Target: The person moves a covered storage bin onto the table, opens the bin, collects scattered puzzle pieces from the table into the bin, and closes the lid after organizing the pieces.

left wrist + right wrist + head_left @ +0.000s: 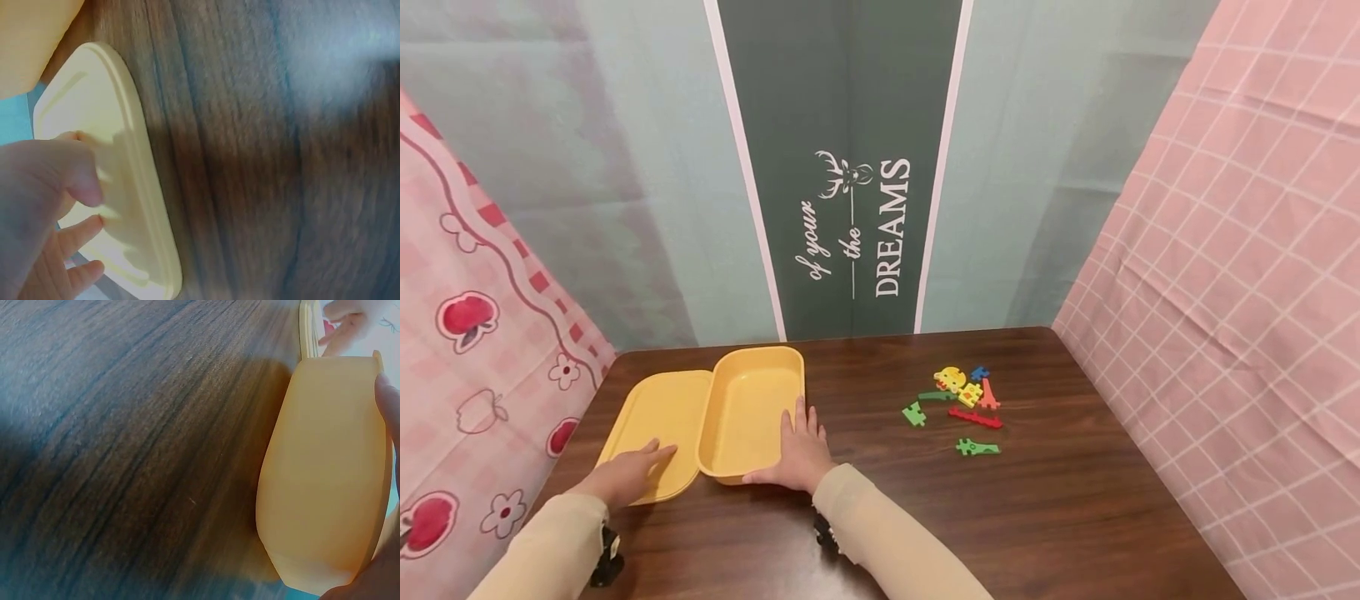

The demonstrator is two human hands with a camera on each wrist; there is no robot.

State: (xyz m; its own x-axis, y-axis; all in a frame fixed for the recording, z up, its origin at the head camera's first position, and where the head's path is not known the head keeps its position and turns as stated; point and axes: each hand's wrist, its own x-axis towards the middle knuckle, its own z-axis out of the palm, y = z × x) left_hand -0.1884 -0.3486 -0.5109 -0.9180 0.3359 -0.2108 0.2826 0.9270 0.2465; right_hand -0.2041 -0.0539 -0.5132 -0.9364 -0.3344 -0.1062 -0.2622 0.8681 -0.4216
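Observation:
A yellow rectangular box (752, 408) stands upright at the left of the table, with its open top showing a bare inside. Beside it on the left lies a flat yellow lid (658, 412). My left hand (628, 477) rests on the lid's near part with its fingers extended; in the left wrist view the thumb and fingers spread over the lid (134, 187). My right hand (801, 454) touches the box's near right corner, fingers spread along the right rim and thumb at the near edge. The box's outer wall (325, 469) fills the right of the right wrist view.
Right of the box lie several loose puzzle pieces: a yellow duck-like head (950, 379), a yellow piece (971, 394), a blue piece (980, 372), an orange piece (990, 395), a red strip (975, 417) and green pieces (977, 447). Curtains surround the brown table (1037, 517).

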